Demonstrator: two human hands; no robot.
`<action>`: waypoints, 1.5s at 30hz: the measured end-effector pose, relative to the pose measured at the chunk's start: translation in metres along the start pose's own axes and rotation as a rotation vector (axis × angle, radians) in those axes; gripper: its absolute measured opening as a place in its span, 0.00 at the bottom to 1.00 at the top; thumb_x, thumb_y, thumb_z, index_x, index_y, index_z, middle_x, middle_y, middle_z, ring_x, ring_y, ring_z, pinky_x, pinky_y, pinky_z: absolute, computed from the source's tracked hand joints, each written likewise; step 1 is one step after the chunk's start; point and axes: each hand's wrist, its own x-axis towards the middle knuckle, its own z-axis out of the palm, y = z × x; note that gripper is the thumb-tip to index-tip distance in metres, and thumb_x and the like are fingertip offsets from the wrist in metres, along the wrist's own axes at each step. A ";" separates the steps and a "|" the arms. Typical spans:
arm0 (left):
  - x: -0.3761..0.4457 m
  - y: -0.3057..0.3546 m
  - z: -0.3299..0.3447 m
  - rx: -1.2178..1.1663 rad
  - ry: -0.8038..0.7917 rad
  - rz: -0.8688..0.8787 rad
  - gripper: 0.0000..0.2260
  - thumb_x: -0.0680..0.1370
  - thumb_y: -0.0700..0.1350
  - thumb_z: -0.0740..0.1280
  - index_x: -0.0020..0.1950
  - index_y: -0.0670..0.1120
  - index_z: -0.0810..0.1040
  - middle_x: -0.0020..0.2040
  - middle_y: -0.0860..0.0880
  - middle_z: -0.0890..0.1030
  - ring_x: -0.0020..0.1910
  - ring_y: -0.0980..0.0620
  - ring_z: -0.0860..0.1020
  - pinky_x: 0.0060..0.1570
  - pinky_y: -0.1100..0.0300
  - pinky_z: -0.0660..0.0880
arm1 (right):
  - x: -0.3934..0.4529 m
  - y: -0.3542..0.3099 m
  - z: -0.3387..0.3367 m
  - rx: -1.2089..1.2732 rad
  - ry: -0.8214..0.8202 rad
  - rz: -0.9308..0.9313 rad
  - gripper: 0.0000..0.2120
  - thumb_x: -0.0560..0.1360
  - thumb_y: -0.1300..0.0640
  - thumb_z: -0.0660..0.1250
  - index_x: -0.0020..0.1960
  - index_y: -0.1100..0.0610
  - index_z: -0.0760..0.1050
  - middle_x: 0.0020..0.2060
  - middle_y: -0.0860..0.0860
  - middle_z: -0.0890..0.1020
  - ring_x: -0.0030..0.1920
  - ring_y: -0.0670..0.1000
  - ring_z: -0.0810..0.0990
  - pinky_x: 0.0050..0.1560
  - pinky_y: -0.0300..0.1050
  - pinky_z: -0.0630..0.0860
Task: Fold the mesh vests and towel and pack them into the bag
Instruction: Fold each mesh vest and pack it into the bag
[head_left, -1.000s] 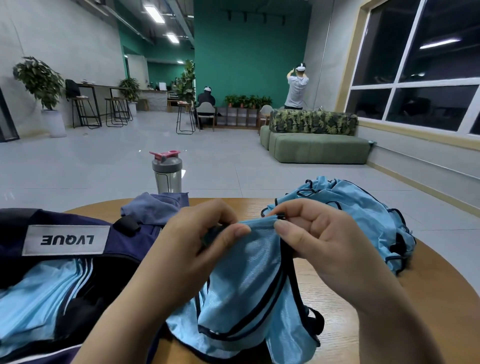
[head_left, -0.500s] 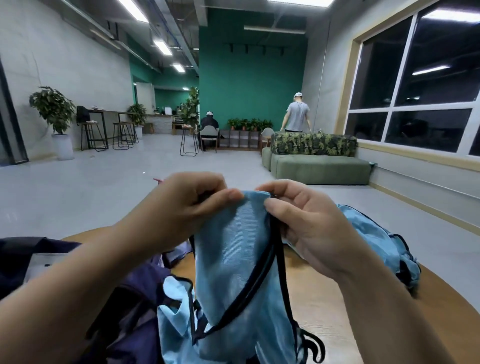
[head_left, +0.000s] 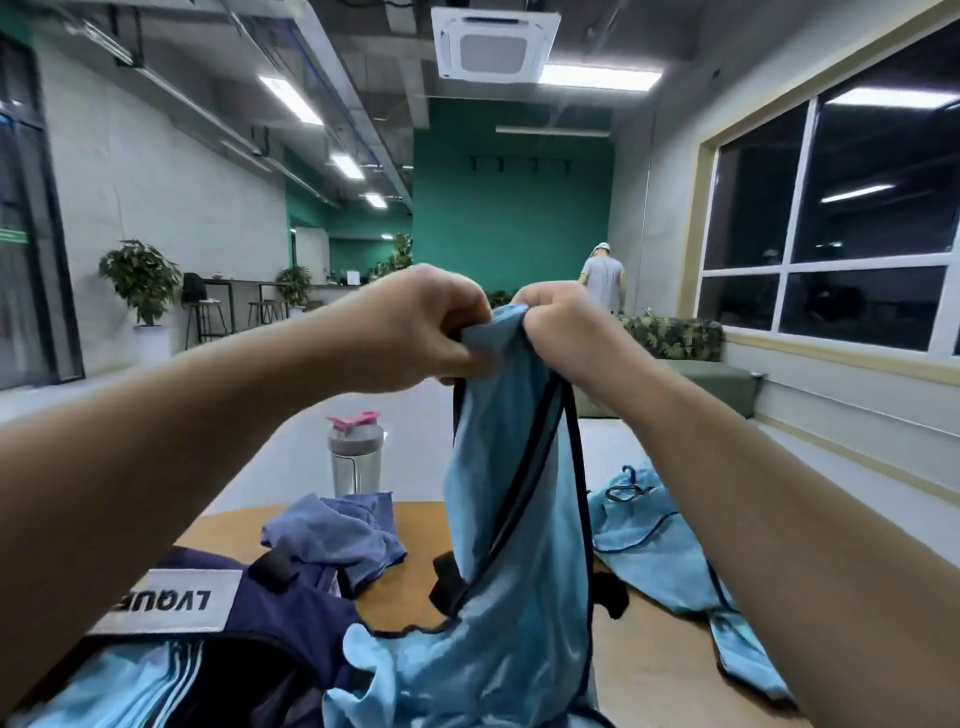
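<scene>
A round wooden table (head_left: 415, 608) fills the lower part of the frame. On it, at lower left, sits a navy bag (head_left: 249, 623) (white label on its flap). A crumpled purple towel (head_left: 343, 535) lies just behind the bag, a grey shaker bottle (head_left: 356, 457) stands at the far edge, and 1 light-blue mesh vest (head_left: 670, 551) sprawls at right.

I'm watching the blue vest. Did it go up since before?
Yes. Both hands lifted the light blue mesh vest upward; its top, earlier low over the wooden table, now hangs well above it.
</scene>
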 end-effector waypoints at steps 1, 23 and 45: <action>0.002 0.001 -0.007 -0.038 0.015 0.013 0.08 0.71 0.40 0.73 0.36 0.49 0.76 0.29 0.53 0.77 0.30 0.56 0.76 0.33 0.62 0.73 | 0.001 -0.007 -0.006 0.133 -0.005 0.016 0.06 0.62 0.62 0.54 0.33 0.61 0.70 0.29 0.53 0.67 0.34 0.51 0.64 0.32 0.43 0.58; -0.034 0.020 0.048 -0.629 -0.349 -0.203 0.09 0.77 0.42 0.59 0.48 0.42 0.79 0.40 0.51 0.82 0.40 0.56 0.79 0.41 0.59 0.77 | 0.029 -0.006 -0.026 0.638 0.261 0.135 0.11 0.81 0.53 0.60 0.41 0.53 0.74 0.35 0.51 0.76 0.35 0.52 0.75 0.40 0.50 0.77; 0.063 -0.008 -0.112 0.687 0.276 0.444 0.19 0.77 0.58 0.57 0.40 0.44 0.75 0.36 0.52 0.75 0.35 0.49 0.74 0.37 0.57 0.70 | 0.126 -0.047 -0.130 0.102 0.674 -0.119 0.09 0.81 0.56 0.57 0.52 0.57 0.76 0.44 0.48 0.76 0.43 0.47 0.72 0.31 0.28 0.65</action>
